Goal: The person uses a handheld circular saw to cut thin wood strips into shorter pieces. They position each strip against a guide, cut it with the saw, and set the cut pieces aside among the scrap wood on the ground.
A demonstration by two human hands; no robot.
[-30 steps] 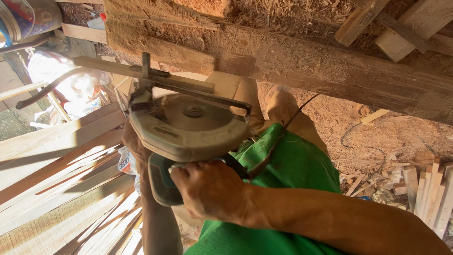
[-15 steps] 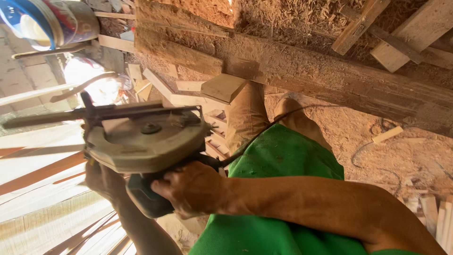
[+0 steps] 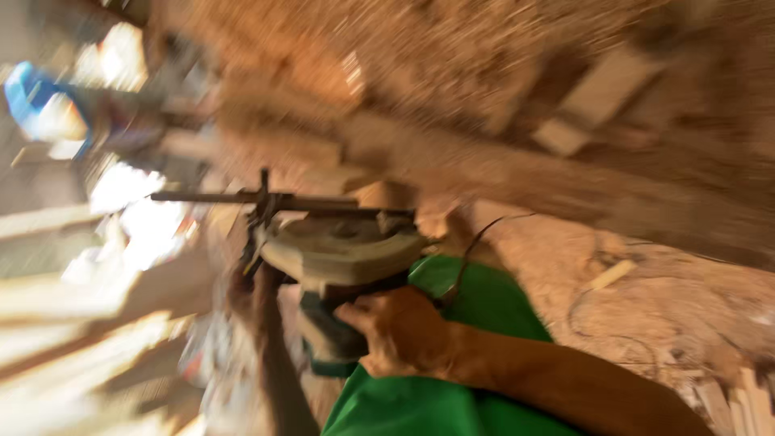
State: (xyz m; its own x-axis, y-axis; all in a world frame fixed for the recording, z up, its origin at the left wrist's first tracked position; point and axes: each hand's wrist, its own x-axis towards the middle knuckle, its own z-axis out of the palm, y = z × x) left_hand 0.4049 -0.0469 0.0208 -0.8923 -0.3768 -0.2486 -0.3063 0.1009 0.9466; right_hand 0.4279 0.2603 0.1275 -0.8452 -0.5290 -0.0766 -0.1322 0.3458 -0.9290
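Note:
A dusty circular saw (image 3: 339,250) with a dark guide rod sticking out to the left is held in front of me. My right hand (image 3: 404,331) is closed around its dark green handle from the right. My left hand (image 3: 249,292) grips the saw's left side, under the guard, with its fingers partly hidden. A thin cord (image 3: 476,242) loops off the saw over my green clothing (image 3: 476,315). The whole view is smeared by motion.
A long rough wooden beam (image 3: 517,169) runs across behind the saw. Sawdust-covered ground (image 3: 670,299) with wood offcuts lies to the right. Pale planks (image 3: 73,339) stretch along the left. A blue object (image 3: 32,101) sits at the upper left.
The view has swung and blurred. The saw now sits more to the right in the picture than half a second ago. Both hands keep their hold on it.

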